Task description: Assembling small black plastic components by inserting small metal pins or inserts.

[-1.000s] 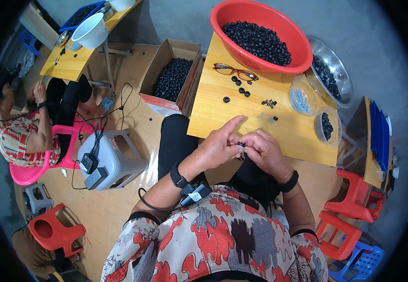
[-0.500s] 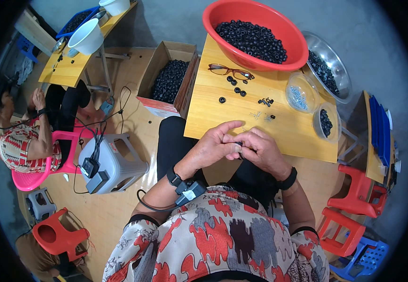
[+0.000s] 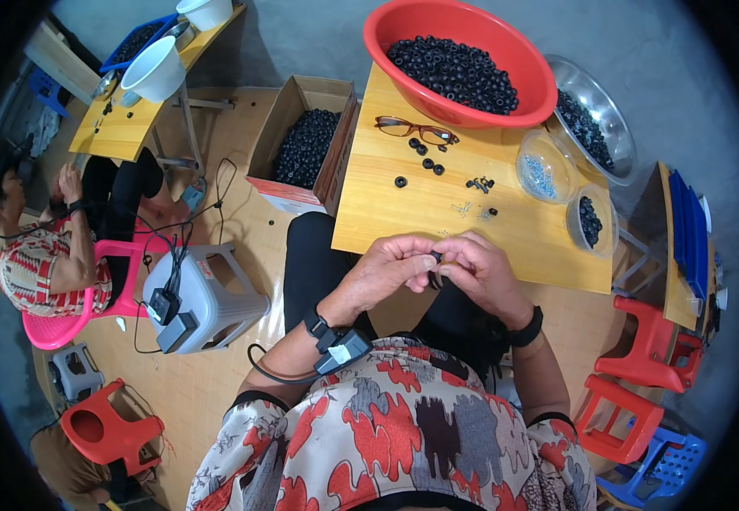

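Above my lap, at the table's near edge, my left hand (image 3: 386,271) and my right hand (image 3: 478,274) meet fingertip to fingertip. Both pinch a small black part (image 3: 434,279), mostly covered by fingers, so its exact shape cannot be made out. Beyond them on the wooden table (image 3: 369,209) lie several loose black ring-shaped pieces (image 3: 428,163), a small cluster of black parts (image 3: 480,184) and a scatter of tiny pale bits (image 3: 463,208). To the right stand a clear tub of small blue pieces (image 3: 523,175) and a clear tub of black pieces (image 3: 575,238).
A red basin (image 3: 378,38) of black rings and a steel bowl (image 3: 625,153) stand at the back. Eyeglasses (image 3: 416,130) lie before the basin. Left are a cardboard box (image 3: 263,157), a grey stool (image 3: 233,298) with cables, and a seated person (image 3: 46,272). Red stools (image 3: 633,349) stand right.
My left index finger, stretched out before, has curled in to the black part. Both hands stay together in nearly the same place.
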`<state>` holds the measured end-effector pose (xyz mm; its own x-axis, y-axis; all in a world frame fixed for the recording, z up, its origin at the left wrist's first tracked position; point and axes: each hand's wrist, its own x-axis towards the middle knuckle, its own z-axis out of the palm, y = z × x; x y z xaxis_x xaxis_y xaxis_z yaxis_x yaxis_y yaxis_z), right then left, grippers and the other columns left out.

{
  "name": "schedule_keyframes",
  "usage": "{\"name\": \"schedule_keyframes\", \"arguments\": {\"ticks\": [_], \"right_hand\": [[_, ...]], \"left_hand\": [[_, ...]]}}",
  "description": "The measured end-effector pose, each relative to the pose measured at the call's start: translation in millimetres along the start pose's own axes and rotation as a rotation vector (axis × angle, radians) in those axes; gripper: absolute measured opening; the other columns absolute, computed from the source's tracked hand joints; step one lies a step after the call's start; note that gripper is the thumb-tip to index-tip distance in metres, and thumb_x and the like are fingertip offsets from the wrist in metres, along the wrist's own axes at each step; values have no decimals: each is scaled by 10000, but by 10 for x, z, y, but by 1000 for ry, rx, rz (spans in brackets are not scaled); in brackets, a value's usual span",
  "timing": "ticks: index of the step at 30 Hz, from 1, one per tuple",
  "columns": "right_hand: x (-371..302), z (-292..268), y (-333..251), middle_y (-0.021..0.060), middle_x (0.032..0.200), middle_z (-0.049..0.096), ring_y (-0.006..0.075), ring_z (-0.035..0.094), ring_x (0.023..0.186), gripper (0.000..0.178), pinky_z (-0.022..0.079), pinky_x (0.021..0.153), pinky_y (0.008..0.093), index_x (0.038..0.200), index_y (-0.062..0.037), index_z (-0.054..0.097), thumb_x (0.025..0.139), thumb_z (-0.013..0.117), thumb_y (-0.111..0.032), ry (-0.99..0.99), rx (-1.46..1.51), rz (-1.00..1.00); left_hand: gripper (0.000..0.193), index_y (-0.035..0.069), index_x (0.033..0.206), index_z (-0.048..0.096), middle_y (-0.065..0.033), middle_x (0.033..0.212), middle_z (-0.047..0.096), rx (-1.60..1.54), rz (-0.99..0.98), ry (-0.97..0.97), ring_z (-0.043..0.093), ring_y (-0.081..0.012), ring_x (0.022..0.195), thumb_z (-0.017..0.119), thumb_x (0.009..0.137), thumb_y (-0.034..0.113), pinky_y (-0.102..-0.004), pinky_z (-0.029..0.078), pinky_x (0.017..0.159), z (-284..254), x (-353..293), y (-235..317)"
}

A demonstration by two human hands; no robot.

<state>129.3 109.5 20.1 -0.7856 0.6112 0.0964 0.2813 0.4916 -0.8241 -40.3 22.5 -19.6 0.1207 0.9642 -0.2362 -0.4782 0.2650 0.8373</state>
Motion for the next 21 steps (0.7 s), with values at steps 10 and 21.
{"name": "schedule_keyframes", "arguments": {"ticks": [10, 21], "right_hand": [[-40, -31, 51, 63, 830, 626, 115, 588, 774, 140, 464, 695, 245, 965, -9, 623, 835, 594, -51, -92, 322, 174], [-94, -305, 452, 46, 809, 615, 86, 566, 725, 146, 463, 662, 229, 950, 10, 610, 812, 614, -38, 134, 136, 221]], "left_hand": [[182, 3, 1017, 606, -5, 838, 610, 107, -21, -42, 541, -39, 645, 578, 890, 130, -187, 472, 600, 8, -14, -24], [165, 18, 1008, 587, -15, 800, 602, -8, -71, -9, 538, -48, 597, 562, 905, 145, -185, 474, 568, 37, -16, -58]]}}
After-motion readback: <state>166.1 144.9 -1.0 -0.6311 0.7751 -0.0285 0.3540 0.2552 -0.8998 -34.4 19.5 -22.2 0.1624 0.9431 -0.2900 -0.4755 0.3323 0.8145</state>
